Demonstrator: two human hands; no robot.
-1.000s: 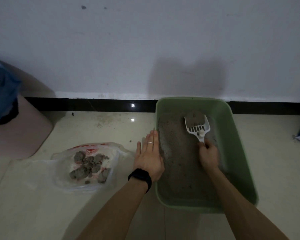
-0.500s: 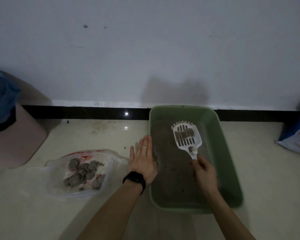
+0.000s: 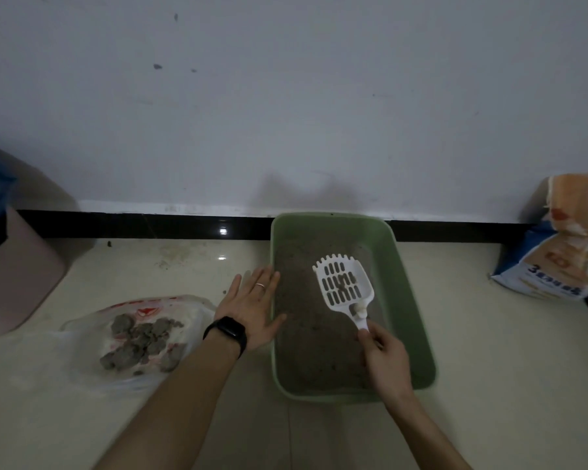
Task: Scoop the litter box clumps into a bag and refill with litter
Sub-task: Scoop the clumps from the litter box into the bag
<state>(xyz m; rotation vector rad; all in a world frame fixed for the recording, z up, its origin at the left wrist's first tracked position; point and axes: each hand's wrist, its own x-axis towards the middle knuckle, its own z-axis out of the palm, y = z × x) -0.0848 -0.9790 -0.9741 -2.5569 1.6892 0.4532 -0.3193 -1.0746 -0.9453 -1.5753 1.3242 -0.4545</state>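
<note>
Sifting. Right hand (image 3: 386, 361) grasps white slotted plastic scoop (image 3: 344, 301); left hand (image 3: 252, 310) fingers released against green plastic litter box (image 3: 404, 286). Next, probably: empty into clear plastic bag (image 3: 190, 310).

Green litter box (image 3: 411, 300); white slotted scoop (image 3: 343, 283); grey clumps (image 3: 140, 344); black skirting (image 3: 150, 225).

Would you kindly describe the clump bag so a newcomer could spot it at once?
Find the green litter box by the wall. Left of it, beyond the left hand, is a clear plastic bag. Unlike the blue litter sack far right, it holds grey clumps.
</note>
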